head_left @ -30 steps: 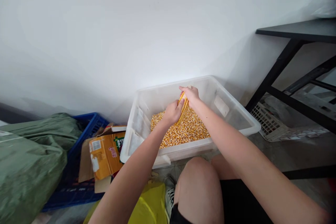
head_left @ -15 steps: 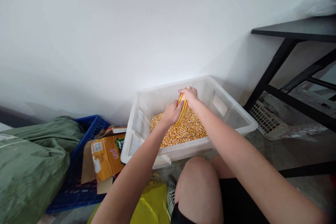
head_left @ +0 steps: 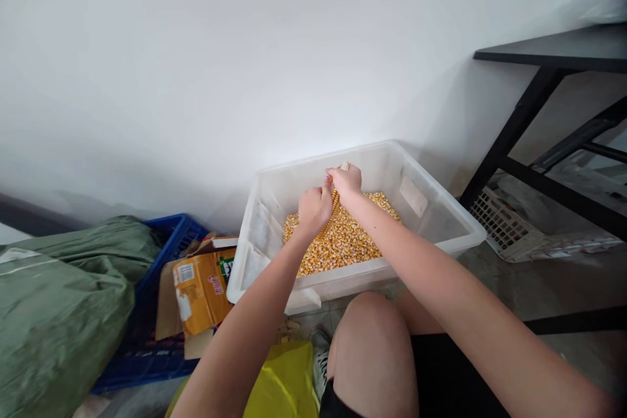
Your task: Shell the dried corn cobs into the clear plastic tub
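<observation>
My left hand (head_left: 315, 209) and my right hand (head_left: 345, 184) both grip a corn cob (head_left: 334, 203) above the middle of a translucent plastic bin (head_left: 318, 167). Most of the cob is hidden by my fingers. Only a strip of yellow kernels shows between my hands, and a pale tip shows above my right hand. Loose yellow corn kernels (head_left: 337, 245) cover the bin's floor just below the cob.
My bare knees (head_left: 369, 359) are just below the bin. To the left are a blue crate (head_left: 171, 238), a green sack (head_left: 59, 313) and an orange cardboard box (head_left: 203, 290). A yellow bag (head_left: 284, 382) lies below. A black table (head_left: 548, 52) and white crate (head_left: 499, 228) stand right.
My hands have moved lower and closer together, bringing the cob nearer the kernels. More of the cob is now covered by my fingers.
</observation>
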A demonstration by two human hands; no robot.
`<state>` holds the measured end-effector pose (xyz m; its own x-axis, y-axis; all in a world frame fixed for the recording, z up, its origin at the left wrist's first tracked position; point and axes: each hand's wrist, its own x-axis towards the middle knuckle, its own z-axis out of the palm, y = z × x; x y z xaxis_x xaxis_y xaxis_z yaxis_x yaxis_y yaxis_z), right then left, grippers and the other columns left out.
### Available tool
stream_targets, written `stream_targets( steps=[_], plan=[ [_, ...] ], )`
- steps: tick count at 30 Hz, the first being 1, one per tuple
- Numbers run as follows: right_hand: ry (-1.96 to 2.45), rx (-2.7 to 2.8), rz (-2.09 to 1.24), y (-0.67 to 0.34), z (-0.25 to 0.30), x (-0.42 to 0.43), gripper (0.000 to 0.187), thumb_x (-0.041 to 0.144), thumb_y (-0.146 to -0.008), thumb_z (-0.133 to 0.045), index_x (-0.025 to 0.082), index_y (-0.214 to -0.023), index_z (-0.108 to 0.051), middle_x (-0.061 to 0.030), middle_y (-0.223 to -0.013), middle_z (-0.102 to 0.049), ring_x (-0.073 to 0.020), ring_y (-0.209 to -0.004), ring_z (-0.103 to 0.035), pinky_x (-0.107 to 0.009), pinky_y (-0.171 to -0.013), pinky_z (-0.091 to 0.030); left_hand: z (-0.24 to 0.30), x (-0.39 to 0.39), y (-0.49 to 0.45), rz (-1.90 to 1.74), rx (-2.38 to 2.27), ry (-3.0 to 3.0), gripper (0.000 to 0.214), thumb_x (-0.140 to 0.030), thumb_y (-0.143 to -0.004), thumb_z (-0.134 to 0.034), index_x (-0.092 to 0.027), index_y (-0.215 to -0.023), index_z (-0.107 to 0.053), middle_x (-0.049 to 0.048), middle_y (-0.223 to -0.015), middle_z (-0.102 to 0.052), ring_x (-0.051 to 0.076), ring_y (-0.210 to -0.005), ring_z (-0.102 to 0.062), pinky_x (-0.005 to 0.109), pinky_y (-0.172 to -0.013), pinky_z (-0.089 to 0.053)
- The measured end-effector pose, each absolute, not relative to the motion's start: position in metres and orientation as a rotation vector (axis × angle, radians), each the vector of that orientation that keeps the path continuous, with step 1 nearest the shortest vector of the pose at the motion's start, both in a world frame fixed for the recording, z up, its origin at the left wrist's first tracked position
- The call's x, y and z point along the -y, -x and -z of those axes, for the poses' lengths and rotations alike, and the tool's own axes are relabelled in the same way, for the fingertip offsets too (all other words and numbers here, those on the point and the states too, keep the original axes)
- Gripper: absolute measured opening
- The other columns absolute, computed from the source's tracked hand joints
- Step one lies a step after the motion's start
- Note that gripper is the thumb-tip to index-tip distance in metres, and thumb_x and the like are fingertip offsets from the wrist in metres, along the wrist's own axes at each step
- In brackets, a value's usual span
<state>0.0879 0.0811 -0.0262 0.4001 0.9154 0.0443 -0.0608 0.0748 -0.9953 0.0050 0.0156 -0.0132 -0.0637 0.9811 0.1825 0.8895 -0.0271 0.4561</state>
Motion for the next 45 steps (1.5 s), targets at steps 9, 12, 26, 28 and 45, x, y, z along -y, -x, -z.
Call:
stream_targets(
  steps=[9, 12, 26, 28, 45],
  plan=[
    [1.208, 0.833, -0.939, -0.089, 0.015, -0.073, 0.017, 0.020, -0.056, -0.062, 0.021, -0.062, -0.047, 0.0070, -0.053, -0.049, -0.0107, -0.055, -0.048, -0.020, -0.048, -0.036, 0.012, -0.016, -0.005, -0.805, -2.054, -2.006, 0.086, -0.059, -0.093, -0.005, -0.010, -0.077, -0.074, 0.0212, -0.081, -0.070, 0.028, -0.081, -0.066, 0.033, -0.073, -0.041],
    [1.131, 0.845, -1.000, -0.088, 0.013, -0.071, 0.017, 0.020, -0.055, -0.063, 0.021, -0.061, -0.046, 0.0075, -0.052, -0.048, -0.0107, -0.054, -0.049, -0.020, -0.047, -0.036, 0.013, -0.015, -0.003, -0.871, -2.061, -1.988, 0.083, -0.058, -0.093, -0.007, -0.010, -0.076, -0.073, 0.0201, -0.078, -0.069, 0.027, -0.079, -0.065, 0.032, -0.072, -0.040],
    [1.076, 0.597, -1.153, -0.109, 0.017, -0.091, 0.021, 0.015, -0.053, -0.066, 0.020, -0.062, -0.048, 0.0043, -0.047, -0.054, -0.0151, -0.047, -0.058, -0.023, -0.042, -0.043, 0.023, -0.031, 0.007, -0.959, -1.783, -1.799, 0.076, -0.067, -0.089, -0.016, -0.014, -0.087, -0.072, 0.0088, -0.070, -0.068, 0.020, -0.066, -0.061, 0.027, -0.064, -0.039],
    [1.121, 0.575, -1.134, -0.110, 0.021, -0.093, 0.018, 0.015, -0.053, -0.064, 0.020, -0.061, -0.049, 0.0042, -0.046, -0.054, -0.0151, -0.046, -0.057, -0.023, -0.041, -0.043, 0.021, -0.025, 0.001, -0.793, -1.844, -1.930, 0.077, -0.071, -0.087, -0.018, -0.015, -0.080, -0.071, 0.0108, -0.073, -0.068, 0.022, -0.071, -0.062, 0.027, -0.064, -0.038],
    [0.995, 0.637, -1.244, -0.115, 0.022, -0.091, 0.021, 0.010, -0.051, -0.065, 0.020, -0.059, -0.048, 0.0046, -0.044, -0.053, -0.0151, -0.044, -0.056, -0.023, -0.039, -0.043, 0.023, -0.020, -0.002, -0.753, -1.838, -2.097, 0.073, -0.061, -0.092, -0.020, -0.014, -0.058, -0.064, 0.0099, -0.055, -0.057, 0.018, -0.059, -0.054, 0.028, -0.061, -0.033]
  ],
)
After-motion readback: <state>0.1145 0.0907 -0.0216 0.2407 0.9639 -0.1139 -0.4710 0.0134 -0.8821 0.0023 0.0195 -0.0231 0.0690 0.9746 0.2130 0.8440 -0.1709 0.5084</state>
